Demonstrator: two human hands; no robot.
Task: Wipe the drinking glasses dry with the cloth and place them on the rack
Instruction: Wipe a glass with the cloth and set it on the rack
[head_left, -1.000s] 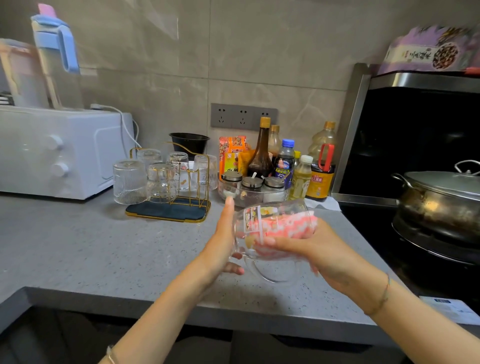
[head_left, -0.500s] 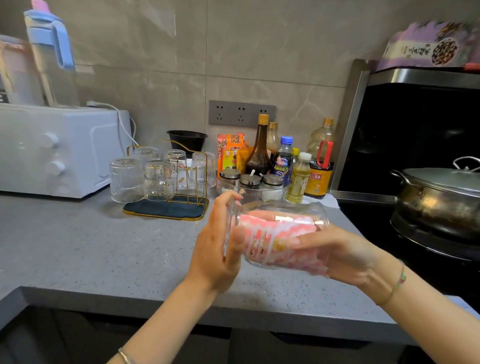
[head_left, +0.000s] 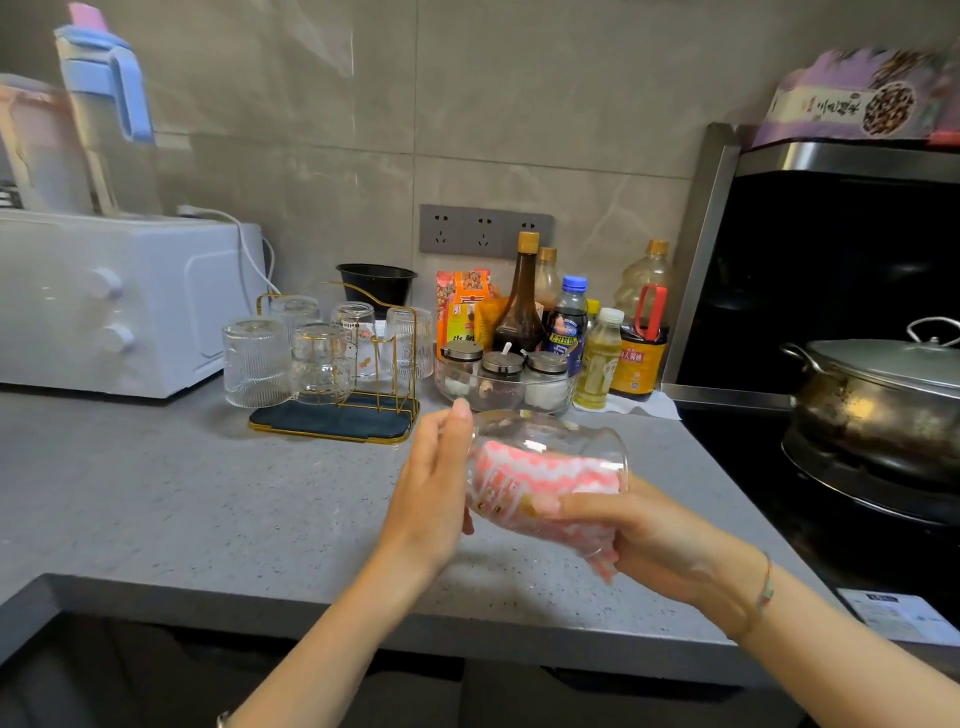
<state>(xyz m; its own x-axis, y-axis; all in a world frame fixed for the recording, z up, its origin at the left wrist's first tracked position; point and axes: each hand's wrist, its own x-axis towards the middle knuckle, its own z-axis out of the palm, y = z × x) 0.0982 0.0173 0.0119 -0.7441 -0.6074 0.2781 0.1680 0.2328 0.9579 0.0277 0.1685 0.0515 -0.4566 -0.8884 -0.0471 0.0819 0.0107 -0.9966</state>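
A white oven (head_left: 104, 301) stands at the far left of the grey desk (head_left: 156, 493). Right of it a gold wire rack (head_left: 337, 418) holds upturned glasses (head_left: 319, 361), with one ribbed glass (head_left: 254, 361) just beside its left edge. In front, above the desk, the left hand (head_left: 436, 493) is wide, fingers straight, its palm flat against the base of a glass (head_left: 550, 434) lying on its side. A pink cloth (head_left: 545, 473) fills that glass and spills from its mouth. The right hand (head_left: 660, 535) curls round the cloth, thumb pressed on the glass wall. A lidded pot (head_left: 883, 405) sits on the stove at the far right.
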